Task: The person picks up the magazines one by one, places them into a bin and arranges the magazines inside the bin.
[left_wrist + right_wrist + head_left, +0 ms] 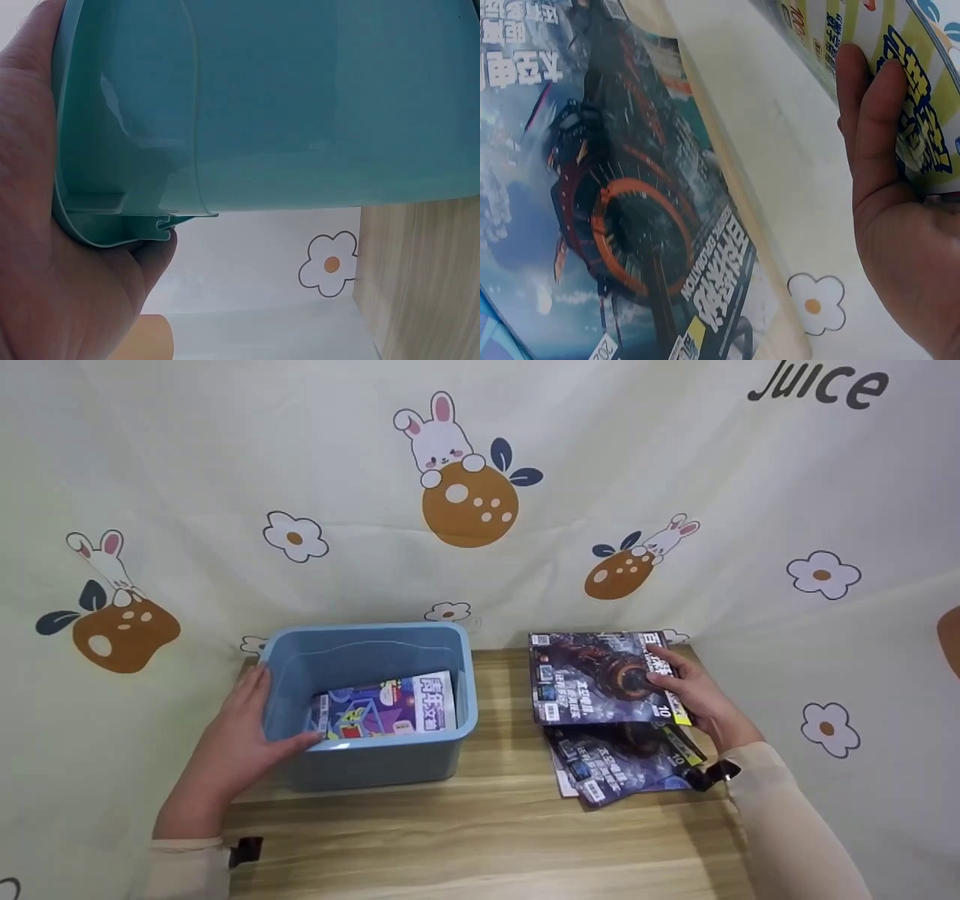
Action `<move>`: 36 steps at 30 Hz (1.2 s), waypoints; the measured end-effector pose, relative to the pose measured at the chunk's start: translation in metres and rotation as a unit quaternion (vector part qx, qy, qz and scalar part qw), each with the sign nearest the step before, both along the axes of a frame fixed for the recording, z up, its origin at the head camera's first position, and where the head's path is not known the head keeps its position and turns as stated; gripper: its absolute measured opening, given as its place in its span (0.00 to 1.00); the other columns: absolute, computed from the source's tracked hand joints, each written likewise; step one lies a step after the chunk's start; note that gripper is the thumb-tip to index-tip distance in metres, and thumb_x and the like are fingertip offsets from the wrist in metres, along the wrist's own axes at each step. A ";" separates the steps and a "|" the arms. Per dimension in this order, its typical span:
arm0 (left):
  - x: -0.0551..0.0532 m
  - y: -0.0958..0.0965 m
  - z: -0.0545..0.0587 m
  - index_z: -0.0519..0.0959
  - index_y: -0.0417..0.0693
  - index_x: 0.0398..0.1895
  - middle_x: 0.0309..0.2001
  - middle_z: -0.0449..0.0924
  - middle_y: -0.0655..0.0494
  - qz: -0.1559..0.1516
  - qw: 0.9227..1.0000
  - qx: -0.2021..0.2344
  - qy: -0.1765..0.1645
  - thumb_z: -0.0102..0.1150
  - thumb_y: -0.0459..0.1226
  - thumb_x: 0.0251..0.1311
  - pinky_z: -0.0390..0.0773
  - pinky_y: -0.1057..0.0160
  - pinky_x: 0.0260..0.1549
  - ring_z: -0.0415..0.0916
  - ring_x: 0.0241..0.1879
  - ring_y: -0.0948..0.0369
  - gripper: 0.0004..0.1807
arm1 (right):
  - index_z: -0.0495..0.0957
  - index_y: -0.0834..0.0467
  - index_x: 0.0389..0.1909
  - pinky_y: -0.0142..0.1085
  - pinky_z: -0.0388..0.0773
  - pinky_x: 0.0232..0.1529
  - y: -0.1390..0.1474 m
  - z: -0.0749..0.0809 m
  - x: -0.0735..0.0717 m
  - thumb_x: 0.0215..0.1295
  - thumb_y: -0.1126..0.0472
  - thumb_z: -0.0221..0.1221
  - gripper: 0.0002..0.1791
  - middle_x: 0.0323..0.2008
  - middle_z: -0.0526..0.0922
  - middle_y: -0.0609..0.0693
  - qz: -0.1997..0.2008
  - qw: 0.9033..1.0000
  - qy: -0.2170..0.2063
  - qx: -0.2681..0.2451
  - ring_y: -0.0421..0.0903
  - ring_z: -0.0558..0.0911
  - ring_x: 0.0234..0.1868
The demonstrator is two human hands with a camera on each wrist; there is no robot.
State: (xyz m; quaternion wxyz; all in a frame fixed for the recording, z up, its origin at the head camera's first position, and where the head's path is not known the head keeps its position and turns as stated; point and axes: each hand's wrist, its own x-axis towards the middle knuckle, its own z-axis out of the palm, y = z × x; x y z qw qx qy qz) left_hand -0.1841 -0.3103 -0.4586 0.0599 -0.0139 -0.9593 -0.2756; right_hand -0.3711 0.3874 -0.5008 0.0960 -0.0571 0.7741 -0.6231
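Observation:
A blue plastic bin stands on the wooden table at the left. My left hand grips its left end, with the thumb along the near rim; the left wrist view shows the hand around the bin's rim. Inside the bin lies a purple magazine. On the right, my right hand holds a dark space-themed magazine by its right edge, raised over others. Its striped underside shows in the right wrist view. Beneath it rests a similar magazine, fanned over further ones.
The wooden table meets a pale cloth backdrop printed with rabbits, oranges and flowers, which rises behind and at both sides. A strip of table separates the bin from the magazines. Dark straps sit at both wrists.

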 end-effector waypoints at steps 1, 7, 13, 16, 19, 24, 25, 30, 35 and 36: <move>0.000 0.000 0.000 0.39 0.37 0.91 0.90 0.34 0.34 0.001 1.000 0.002 -0.001 0.71 0.73 0.59 0.56 0.17 0.72 0.36 0.87 0.32 0.77 | 0.58 0.55 0.89 0.35 0.89 0.49 -0.002 0.002 0.001 0.83 0.60 0.63 0.40 0.79 0.64 0.64 0.000 1.000 0.003 0.003 0.42 0.88 0.51; 0.000 0.001 0.000 0.38 0.39 0.91 0.90 0.34 0.34 0.004 1.000 0.005 0.000 0.71 0.75 0.58 0.57 0.16 0.70 0.36 0.87 0.31 0.78 | 0.60 0.53 0.89 0.36 0.90 0.48 -0.011 0.014 0.005 0.82 0.62 0.65 0.41 0.71 0.72 0.58 -0.011 1.000 -0.002 -0.024 0.43 0.88 0.50; -0.002 0.000 0.001 0.38 0.39 0.91 0.90 0.33 0.34 0.004 1.000 0.002 0.002 0.71 0.74 0.58 0.56 0.16 0.70 0.35 0.87 0.31 0.77 | 0.58 0.53 0.90 0.36 0.90 0.47 -0.017 0.023 0.006 0.82 0.63 0.64 0.41 0.67 0.76 0.51 -0.005 0.998 -0.011 -0.059 0.43 0.89 0.49; -0.002 0.001 0.000 0.38 0.38 0.91 0.90 0.33 0.34 0.002 1.000 -0.001 0.000 0.71 0.74 0.59 0.57 0.16 0.70 0.36 0.87 0.31 0.77 | 0.59 0.51 0.89 0.37 0.91 0.46 -0.020 0.027 0.007 0.83 0.62 0.64 0.41 0.65 0.79 0.50 -0.004 0.998 -0.020 -0.065 0.44 0.90 0.48; -0.002 0.001 -0.001 0.37 0.38 0.91 0.90 0.33 0.34 0.001 1.000 -0.002 -0.001 0.72 0.73 0.59 0.57 0.16 0.70 0.36 0.87 0.30 0.77 | 0.59 0.49 0.89 0.39 0.92 0.45 -0.023 0.030 0.007 0.82 0.61 0.65 0.41 0.62 0.83 0.50 -0.002 0.997 -0.024 -0.069 0.45 0.91 0.47; -0.001 0.001 -0.001 0.38 0.38 0.91 0.90 0.35 0.33 0.000 1.000 0.001 0.003 0.72 0.73 0.59 0.57 0.16 0.70 0.37 0.87 0.30 0.77 | 0.60 0.49 0.89 0.39 0.92 0.47 -0.030 0.037 0.008 0.82 0.61 0.65 0.41 0.64 0.82 0.49 0.000 0.997 -0.023 -0.073 0.45 0.91 0.49; -0.001 0.001 -0.001 0.39 0.37 0.91 0.90 0.35 0.33 -0.001 1.000 0.001 0.006 0.72 0.72 0.59 0.57 0.17 0.71 0.38 0.87 0.30 0.77 | 0.60 0.49 0.89 0.38 0.91 0.48 -0.032 0.039 0.009 0.82 0.61 0.65 0.41 0.65 0.81 0.49 0.002 0.997 -0.020 -0.072 0.45 0.90 0.50; -0.001 0.001 0.000 0.39 0.36 0.90 0.90 0.37 0.32 -0.002 1.000 0.000 0.011 0.72 0.72 0.59 0.57 0.17 0.71 0.38 0.87 0.31 0.77 | 0.60 0.49 0.89 0.38 0.91 0.49 -0.041 0.047 0.012 0.82 0.61 0.65 0.41 0.71 0.76 0.54 0.007 0.998 -0.012 -0.062 0.45 0.90 0.52; 0.000 0.002 0.000 0.38 0.39 0.91 0.90 0.35 0.34 0.006 1.000 0.004 0.006 0.71 0.74 0.58 0.58 0.16 0.68 0.38 0.86 0.30 0.78 | 0.63 0.47 0.88 0.38 0.91 0.49 -0.048 0.052 0.015 0.81 0.57 0.67 0.40 0.75 0.74 0.60 0.009 1.000 -0.007 -0.025 0.46 0.90 0.51; 0.000 0.002 0.000 0.38 0.39 0.91 0.90 0.35 0.34 0.007 1.000 0.004 0.006 0.71 0.74 0.57 0.58 0.15 0.68 0.39 0.86 0.29 0.78 | 0.63 0.47 0.88 0.38 0.91 0.50 -0.050 0.053 0.016 0.81 0.57 0.67 0.40 0.75 0.74 0.60 0.010 1.000 -0.006 -0.021 0.45 0.90 0.52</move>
